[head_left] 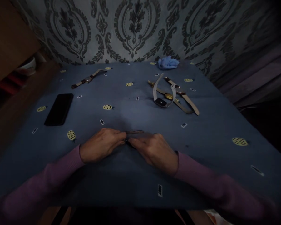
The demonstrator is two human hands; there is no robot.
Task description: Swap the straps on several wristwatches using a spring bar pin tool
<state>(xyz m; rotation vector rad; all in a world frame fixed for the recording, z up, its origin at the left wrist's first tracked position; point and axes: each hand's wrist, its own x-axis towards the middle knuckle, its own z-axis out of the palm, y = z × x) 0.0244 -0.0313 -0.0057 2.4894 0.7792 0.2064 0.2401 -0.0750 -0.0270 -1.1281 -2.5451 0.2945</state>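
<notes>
My left hand (104, 144) and my right hand (155, 151) meet at the near middle of the table, both with fingers closed. Between their fingertips they hold a wristwatch, mostly hidden. Its narrow brownish strap (134, 132) sticks out past the left fingertips, and a small dark part shows under the right ones. Beyond the right hand, a smartwatch with a pale band (161, 101) rests against a gold-coloured watch (169, 96). Another watch with a light strap (188, 101) lies beside them. Farther left is a watch with a brown strap (88, 79).
A black phone (59, 109) lies on the left of the table. Near the wall is a crumpled blue cloth (168, 62). The blue tablecloth (121, 184) has a pineapple print. A wooden cabinet (11, 40) borders the left side, and a curtain (255, 75) hangs on the right.
</notes>
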